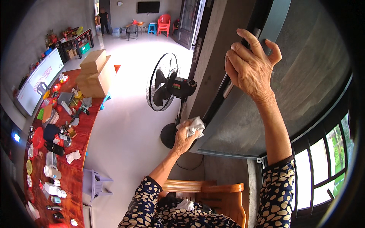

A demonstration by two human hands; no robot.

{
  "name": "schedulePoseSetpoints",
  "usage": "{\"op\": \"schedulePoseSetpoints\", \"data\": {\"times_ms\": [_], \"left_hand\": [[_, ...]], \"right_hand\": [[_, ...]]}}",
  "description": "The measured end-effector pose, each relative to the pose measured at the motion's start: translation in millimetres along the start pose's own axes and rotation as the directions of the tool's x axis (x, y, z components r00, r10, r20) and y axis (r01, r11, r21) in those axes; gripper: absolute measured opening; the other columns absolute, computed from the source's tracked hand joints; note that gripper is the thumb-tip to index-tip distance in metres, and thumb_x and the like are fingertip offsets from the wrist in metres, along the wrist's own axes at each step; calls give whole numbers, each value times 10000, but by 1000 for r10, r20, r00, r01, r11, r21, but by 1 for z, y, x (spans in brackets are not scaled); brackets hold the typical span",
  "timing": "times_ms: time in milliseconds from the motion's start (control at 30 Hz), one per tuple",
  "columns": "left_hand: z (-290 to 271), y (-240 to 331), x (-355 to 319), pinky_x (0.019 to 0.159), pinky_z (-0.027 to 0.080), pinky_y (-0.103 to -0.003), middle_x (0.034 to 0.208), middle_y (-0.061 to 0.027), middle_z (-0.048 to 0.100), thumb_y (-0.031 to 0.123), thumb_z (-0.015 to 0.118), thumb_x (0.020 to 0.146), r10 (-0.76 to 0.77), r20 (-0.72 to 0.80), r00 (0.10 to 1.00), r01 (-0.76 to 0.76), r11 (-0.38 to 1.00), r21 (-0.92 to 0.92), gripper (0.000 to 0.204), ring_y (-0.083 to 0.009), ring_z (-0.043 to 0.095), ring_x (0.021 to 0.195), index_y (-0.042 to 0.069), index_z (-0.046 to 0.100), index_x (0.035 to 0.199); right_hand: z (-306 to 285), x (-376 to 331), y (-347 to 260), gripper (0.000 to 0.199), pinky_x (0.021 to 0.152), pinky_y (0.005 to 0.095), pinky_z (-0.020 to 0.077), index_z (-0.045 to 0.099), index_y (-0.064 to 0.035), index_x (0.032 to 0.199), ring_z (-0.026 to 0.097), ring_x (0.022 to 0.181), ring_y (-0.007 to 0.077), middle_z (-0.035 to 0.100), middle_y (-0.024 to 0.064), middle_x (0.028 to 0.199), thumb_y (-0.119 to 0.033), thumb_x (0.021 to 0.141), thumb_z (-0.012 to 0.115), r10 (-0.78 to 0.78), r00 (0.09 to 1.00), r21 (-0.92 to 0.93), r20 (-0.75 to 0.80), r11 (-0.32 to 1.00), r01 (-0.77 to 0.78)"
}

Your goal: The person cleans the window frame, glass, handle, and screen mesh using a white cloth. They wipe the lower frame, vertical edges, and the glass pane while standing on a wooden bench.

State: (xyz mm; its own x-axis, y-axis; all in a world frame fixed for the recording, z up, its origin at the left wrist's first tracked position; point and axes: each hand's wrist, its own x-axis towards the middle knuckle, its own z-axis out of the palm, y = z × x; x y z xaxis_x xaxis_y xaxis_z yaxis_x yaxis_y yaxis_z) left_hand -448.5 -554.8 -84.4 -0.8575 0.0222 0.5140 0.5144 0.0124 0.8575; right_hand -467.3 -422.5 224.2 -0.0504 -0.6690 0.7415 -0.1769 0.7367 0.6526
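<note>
My left hand [183,138] is closed around a crumpled white cloth [195,127], which it presses against the lower end of the dark frame edge of a grey door panel [304,76]. Higher up, my right hand [253,68] lies over a long metal door handle [229,90] on that frame, its fingers bent around it and partly spread. The hand covers the middle of the handle; its two ends show above and below. A second white wad [186,205] lies against my patterned clothing.
A black standing fan [163,83] is just left of the door. Below me is a wooden chair [224,190]. On the left, a red table [81,152] bears cardboard boxes [95,81], cups and clutter, beside a purple stool [93,184]. A person [103,21] stands far back.
</note>
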Motion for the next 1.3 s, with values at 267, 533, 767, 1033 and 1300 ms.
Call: {"op": "schedulePoseSetpoints", "data": {"times_ms": [267, 533, 767, 1033, 1300], "left_hand": [[9, 119, 86, 815, 494, -302, 1017, -64, 523, 234, 653, 901, -6, 121, 993, 70, 845, -530, 337, -154, 548, 894, -4, 544, 1112], [4, 51, 39, 792, 479, -318, 1008, -109, 577, 200, 673, 871, -120, 154, 981, 152, 964, -218, 333, -183, 560, 918, -30, 558, 1083], [-3, -6, 9, 863, 454, -421, 1063, -168, 593, 214, 700, 827, -84, 133, 988, 71, 992, 104, 368, -337, 570, 1001, -1, 573, 1097], [15, 36, 6, 892, 422, -475, 1130, -159, 587, 84, 745, 770, 396, -328, 858, -223, 860, 458, 288, -360, 548, 1036, 47, 605, 1019], [65, 68, 16, 979, 343, -517, 1282, -105, 452, 74, 696, 735, 625, -183, 759, -318, 601, 733, 492, -361, 402, 1114, 175, 608, 1209]], "right_hand": [[0, 2, -1, 63, 1003, 503, 163, 658, -189, 686, 486, 1203, 103, 596, -93, 799, -236, 711, 691, 3, 1000, 24, 0, 1000, -3], [-2, 2, 0, 49, 986, 477, 171, 681, -196, 792, 493, 1219, 100, 647, -111, 901, -230, 758, 692, -20, 1000, -16, -3, 1000, 20], [-8, 8, -6, 87, 963, 564, 198, 583, -140, 689, 483, 1158, 166, 534, -8, 800, -198, 682, 647, 67, 990, 86, 123, 993, -78], [-21, 0, 2, 235, 953, 554, 199, 640, -140, 922, 477, 1242, 218, 575, 74, 1203, -222, 702, 649, 6, 998, 170, 65, 985, -17], [-59, -121, -38, 267, 937, 403, 238, 659, -208, 952, 494, 1178, 235, 559, 59, 1264, -220, 686, 677, 194, 980, 252, 32, 948, -196]]}}
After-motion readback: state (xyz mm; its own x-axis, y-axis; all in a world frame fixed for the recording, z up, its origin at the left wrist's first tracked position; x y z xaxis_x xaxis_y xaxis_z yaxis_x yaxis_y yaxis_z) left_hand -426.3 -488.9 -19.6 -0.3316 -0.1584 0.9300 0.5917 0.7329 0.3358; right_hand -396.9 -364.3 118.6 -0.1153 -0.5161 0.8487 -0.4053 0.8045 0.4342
